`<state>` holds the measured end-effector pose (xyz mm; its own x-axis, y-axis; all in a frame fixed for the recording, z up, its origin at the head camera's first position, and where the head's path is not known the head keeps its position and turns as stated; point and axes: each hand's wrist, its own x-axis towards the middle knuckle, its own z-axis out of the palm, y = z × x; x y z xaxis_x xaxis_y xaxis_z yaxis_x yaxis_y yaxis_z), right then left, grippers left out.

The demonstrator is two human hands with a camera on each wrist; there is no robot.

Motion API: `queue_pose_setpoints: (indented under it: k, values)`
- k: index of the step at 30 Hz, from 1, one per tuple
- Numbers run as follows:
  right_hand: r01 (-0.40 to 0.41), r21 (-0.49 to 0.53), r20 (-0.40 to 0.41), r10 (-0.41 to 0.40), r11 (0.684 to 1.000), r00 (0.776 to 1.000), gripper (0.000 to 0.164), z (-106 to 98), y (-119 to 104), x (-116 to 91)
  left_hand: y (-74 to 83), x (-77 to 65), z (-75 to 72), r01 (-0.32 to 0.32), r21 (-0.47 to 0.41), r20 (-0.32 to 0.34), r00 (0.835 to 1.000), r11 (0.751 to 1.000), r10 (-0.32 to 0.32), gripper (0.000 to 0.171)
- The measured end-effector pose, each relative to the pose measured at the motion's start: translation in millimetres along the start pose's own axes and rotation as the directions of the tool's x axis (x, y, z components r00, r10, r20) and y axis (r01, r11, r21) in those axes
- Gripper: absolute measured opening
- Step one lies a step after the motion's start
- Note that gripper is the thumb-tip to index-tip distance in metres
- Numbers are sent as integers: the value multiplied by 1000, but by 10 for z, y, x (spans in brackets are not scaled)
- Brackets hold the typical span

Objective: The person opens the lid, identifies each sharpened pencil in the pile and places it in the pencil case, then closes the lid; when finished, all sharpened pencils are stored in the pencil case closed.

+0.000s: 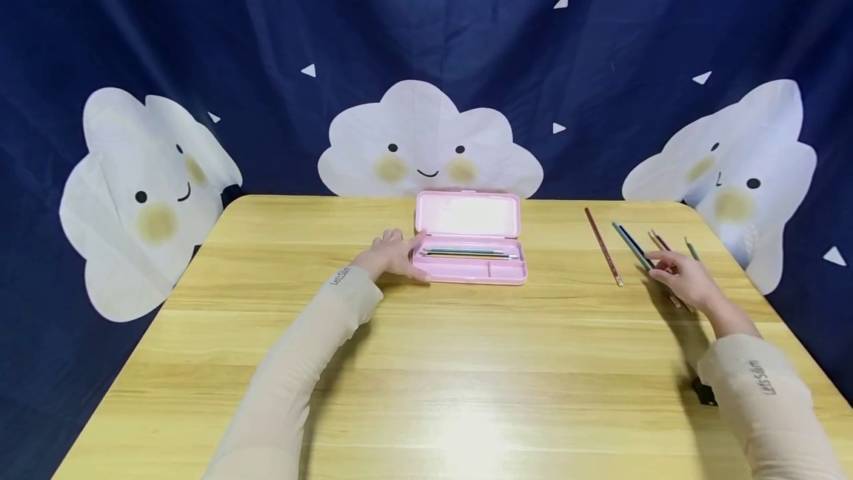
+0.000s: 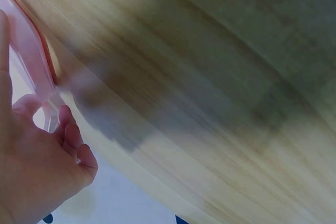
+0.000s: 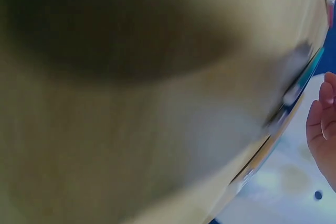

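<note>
A pink pencil case (image 1: 456, 270) lies with its lid up near the table's far edge, several pencils (image 1: 466, 252) inside it. My left hand (image 1: 393, 254) grips its left end, thumb at the near corner and forefinger at the hinge side. In the left wrist view the pink side wall (image 2: 31, 51) runs beside the thumb, the other fingers curled away. On the right, my right hand (image 1: 683, 278) hovers with loosely bent fingers over blue and teal pencils (image 1: 629, 243). The right wrist view shows its fingers (image 3: 315, 121) apart from a teal pencil (image 3: 310, 72).
A red pencil (image 1: 603, 247) lies left of the right hand. Dark red pencils (image 1: 660, 241) and a green pencil (image 1: 691, 247) lie partly hidden behind it. The wooden table (image 1: 466, 361) backs onto a dark blue curtain (image 1: 266, 21) with white clouds.
</note>
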<state>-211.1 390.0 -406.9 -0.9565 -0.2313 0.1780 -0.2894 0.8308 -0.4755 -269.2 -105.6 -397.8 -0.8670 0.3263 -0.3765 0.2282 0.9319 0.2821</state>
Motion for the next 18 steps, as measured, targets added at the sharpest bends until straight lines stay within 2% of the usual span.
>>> queue_pose_setpoints:
  k: [11, 18]
  values:
    - [-71, -55, -13, 70, 996, 997, 27, -179, 261, -159, 7, 2, -6, -9, 0, 8, 1000, 1000, 9, 106]
    - [-61, -120, -16, 59, 991, 998, 21, -218, 360, -245, -2, 17, -6, -9, -3, 8, 1000, 1000, 9, 106]
